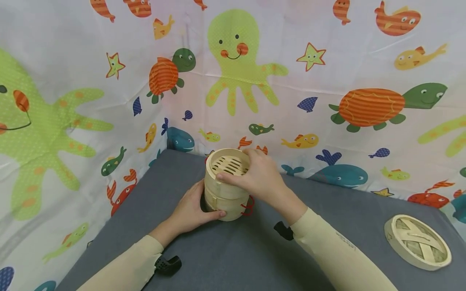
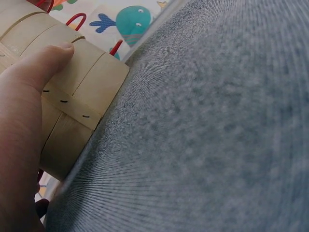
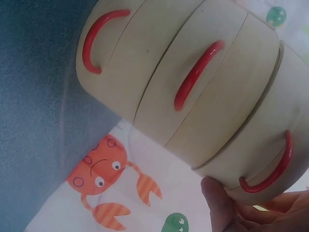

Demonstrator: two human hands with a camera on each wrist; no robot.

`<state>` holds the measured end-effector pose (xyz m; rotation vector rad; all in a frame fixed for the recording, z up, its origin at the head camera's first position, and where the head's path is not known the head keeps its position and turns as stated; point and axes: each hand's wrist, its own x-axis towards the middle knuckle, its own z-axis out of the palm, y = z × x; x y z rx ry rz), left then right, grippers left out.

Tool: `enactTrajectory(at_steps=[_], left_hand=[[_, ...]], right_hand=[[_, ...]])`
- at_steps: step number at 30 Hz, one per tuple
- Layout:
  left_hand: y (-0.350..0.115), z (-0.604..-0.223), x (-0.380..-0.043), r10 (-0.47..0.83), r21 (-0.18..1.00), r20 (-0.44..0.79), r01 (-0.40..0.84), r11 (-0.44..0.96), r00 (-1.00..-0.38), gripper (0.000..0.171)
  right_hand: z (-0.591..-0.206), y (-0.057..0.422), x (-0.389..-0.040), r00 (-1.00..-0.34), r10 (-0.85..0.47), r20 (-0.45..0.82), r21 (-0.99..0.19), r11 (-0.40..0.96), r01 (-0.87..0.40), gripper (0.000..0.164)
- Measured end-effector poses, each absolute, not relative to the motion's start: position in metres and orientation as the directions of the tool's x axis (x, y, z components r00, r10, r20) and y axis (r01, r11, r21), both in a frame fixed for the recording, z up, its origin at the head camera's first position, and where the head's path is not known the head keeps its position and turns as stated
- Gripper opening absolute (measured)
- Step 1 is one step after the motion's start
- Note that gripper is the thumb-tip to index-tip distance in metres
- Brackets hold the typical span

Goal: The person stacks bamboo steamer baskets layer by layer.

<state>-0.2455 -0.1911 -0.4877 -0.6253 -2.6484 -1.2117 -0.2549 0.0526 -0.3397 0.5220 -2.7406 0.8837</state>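
Observation:
A bamboo steamer of three stacked round tiers stands near the back of the grey table. Slots show in the floor of its top tier. My left hand grips the lower part from the left, its thumb across the front and its other fingers hidden behind. From the right, my right hand holds the top tier's rim, thumb at the near side and fingers at the far side. Red loop handles stick out of the tiers' walls. In the right wrist view, a narrow dark seam lies under the top tier.
A round bamboo lid with crossed strips lies at the table's right. Behind and to the left hangs a white curtain printed with sea animals, close to the steamer. Grey cloth covers the table.

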Motion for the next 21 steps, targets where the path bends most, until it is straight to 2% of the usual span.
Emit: enactTrajectory(at_steps=[21], left_hand=[[-0.189,-0.485,-0.245,0.304,0.698,0.313,0.435,0.569,-0.9,0.121]], right_hand=[[-0.337,0.041,-0.249,-0.943,-0.231,0.242,-0.507,0.798,-0.325,0.12]])
